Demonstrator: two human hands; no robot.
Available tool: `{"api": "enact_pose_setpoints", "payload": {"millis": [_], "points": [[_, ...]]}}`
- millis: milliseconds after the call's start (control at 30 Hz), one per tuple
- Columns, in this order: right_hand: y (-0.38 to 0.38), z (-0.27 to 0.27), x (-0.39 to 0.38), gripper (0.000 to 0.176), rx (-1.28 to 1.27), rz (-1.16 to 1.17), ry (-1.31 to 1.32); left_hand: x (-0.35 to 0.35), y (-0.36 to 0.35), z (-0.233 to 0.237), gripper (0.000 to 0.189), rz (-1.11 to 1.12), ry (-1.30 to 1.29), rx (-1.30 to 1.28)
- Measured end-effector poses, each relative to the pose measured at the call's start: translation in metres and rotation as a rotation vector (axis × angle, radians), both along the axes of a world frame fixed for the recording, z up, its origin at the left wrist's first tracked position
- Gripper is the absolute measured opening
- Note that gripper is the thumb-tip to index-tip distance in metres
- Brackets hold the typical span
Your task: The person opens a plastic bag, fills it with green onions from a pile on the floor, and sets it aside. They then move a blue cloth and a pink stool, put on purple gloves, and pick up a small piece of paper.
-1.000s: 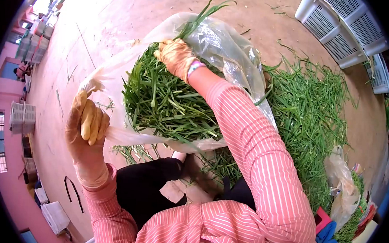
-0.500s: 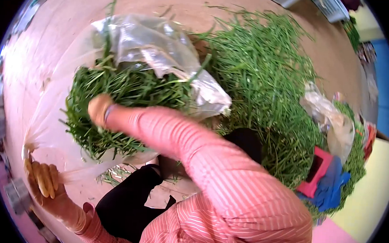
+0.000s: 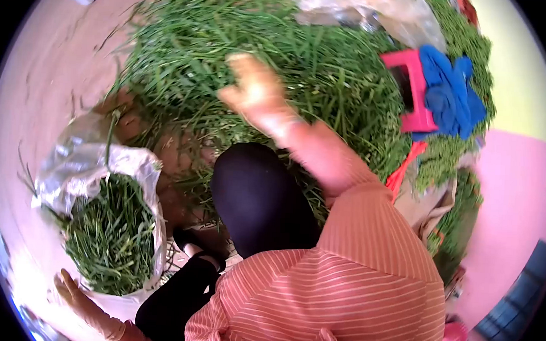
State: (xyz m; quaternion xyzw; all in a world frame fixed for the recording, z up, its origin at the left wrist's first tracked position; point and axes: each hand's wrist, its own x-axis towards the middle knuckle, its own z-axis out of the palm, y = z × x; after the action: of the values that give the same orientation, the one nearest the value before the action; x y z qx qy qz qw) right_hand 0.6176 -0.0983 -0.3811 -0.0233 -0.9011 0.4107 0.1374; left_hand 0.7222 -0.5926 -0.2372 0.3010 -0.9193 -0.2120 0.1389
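My right hand, blurred by motion, is over the large heap of long green grass blades. Its thumb stands away from the other fingers, and nothing shows in it. At the lower left, my left hand is beside a clear plastic bag, its fingers stretched out and partly apart. Cut grass fills the bag's mouth. Both hands seem to wear pale tan gloves. Whether the left fingers touch the bag's edge is hard to see.
A pink stool with a blue cloth on it stands at the right of the heap. Another plastic bag lies at the top. My knee is between the bag and the heap. A red cloth strip hangs nearby.
My right hand has left the grass in the bag and moved across to the heap. The view has turned right, so the bag sits lower left. My left hand no longer visibly stretches the plastic.
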Motion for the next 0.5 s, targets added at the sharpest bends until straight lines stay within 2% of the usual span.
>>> {"api": "enact_pose_setpoints", "payload": {"millis": [33,67,100,133,200,233,267,300,333,367,433,467,500], "points": [[0.061,-0.025,0.028,0.048,0.288,-0.249,0.123,-0.012,-0.007,0.000,0.059,-0.021,-0.109,-0.350],[0.123,-0.051,0.066,0.057,0.525,-0.459,0.039,-0.021,-0.019,-0.008,0.071,0.040,-0.098,-0.630],[0.188,-0.107,0.120,0.064,0.512,-0.677,-0.035,-0.031,-0.014,-0.014,0.074,-0.008,0.096,-0.924],[0.212,-0.081,0.170,0.068,0.562,-0.848,-0.235,-0.042,-0.001,-0.013,0.076,-0.003,-0.051,-0.919],[0.242,-0.070,0.265,0.076,0.301,-1.062,-0.494,-0.058,0.049,-0.010,0.074,-0.059,-0.408,-0.814],[0.246,-0.082,0.303,0.079,0.161,-1.184,-0.579,-0.060,0.052,-0.029,0.071,-0.162,-0.246,-0.979],[0.243,-0.087,0.327,0.079,0.154,-1.221,-0.587,-0.070,0.076,-0.031,0.067,-0.204,-0.256,-0.980],[0.240,-0.092,0.350,0.083,-0.055,-1.291,-0.642,-0.079,0.100,-0.034,0.063,-0.244,-0.268,-0.982],[0.238,-0.098,0.367,0.088,-0.269,-1.349,-0.687,-0.090,0.114,-0.042,0.056,-0.410,-0.188,-0.864],[0.242,-0.110,0.379,0.088,-0.280,-1.378,-0.687,-0.095,0.146,-0.045,0.045,-0.569,-0.103,-0.727],[0.251,-0.134,0.393,0.096,-0.476,-1.310,-0.626,-0.112,0.181,-0.078,0.038,-0.836,-0.109,-0.288],[0.227,-0.081,0.352,0.103,-0.617,-1.272,-0.638,-0.110,0.219,-0.086,0.037,-0.934,-0.148,-0.027],[0.238,-0.115,0.363,0.108,-0.657,-1.316,-0.675,-0.101,0.260,-0.093,0.038,-1.018,-0.194,0.237]]}}
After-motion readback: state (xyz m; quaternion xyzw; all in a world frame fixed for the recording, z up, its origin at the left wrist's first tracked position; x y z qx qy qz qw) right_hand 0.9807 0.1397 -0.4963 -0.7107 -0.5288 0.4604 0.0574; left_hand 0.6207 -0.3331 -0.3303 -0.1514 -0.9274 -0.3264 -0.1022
